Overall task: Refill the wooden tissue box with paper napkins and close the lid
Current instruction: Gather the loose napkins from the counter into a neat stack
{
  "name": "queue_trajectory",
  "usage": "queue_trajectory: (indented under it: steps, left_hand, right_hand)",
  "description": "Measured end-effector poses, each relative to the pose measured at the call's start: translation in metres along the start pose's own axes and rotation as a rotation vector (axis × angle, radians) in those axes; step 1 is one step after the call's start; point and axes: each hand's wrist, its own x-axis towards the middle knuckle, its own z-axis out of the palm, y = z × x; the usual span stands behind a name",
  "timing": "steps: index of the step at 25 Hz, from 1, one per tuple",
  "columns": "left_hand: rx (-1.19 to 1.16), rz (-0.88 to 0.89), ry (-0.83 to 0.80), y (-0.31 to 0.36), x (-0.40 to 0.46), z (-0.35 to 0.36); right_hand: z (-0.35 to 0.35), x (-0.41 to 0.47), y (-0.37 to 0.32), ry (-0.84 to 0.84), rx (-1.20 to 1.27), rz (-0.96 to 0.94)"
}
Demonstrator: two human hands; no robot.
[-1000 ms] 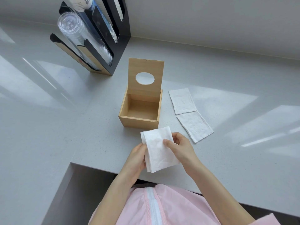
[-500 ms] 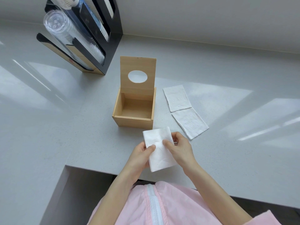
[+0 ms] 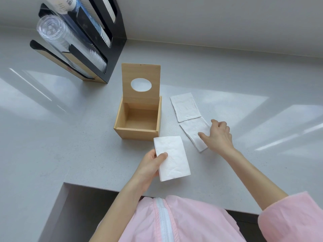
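Note:
The wooden tissue box (image 3: 138, 135) stands on the grey counter with nothing inside it. Its lid (image 3: 140, 72), with an oval hole, is raised upright at the back. My left hand (image 3: 150, 164) holds a folded white napkin stack (image 3: 172, 160) just in front of the box. Two more napkins lie flat to the right of the box: the far napkin (image 3: 185, 106) and the near napkin (image 3: 194, 132). My right hand (image 3: 218, 135) rests over the near napkin with fingers spread, holding nothing.
A black and wood cup dispenser (image 3: 82, 41) with stacked clear and paper cups stands at the back left. The grey counter (image 3: 70, 137) has a notch cut into its front edge at lower left. A wall runs along the back.
My right hand has let go of the folded napkin stack and moved right onto the near flat napkin. My left hand alone keeps the stack.

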Motion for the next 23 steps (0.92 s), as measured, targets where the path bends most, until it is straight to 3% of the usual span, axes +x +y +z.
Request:
queue_trajectory:
  steps: [5,10,17,23]
  left_hand:
    - [-0.008,-0.004,0.003,0.005,0.007,0.006]
    - [0.015,-0.03,-0.006,0.007,0.015,0.01]
    - [0.048,-0.033,-0.033,0.006,0.018,0.011]
    - [0.025,-0.041,-0.042,0.004,0.019,0.011]
  right_hand:
    - [-0.001,0.017,-0.001,-0.008,-0.031,0.073]
    - [-0.005,0.022,0.004,-0.158,0.0,0.116]
    - [-0.001,0.005,0.014,-0.11,0.266,0.168]
    - [-0.015,-0.019,0.012,-0.032,0.429,0.071]
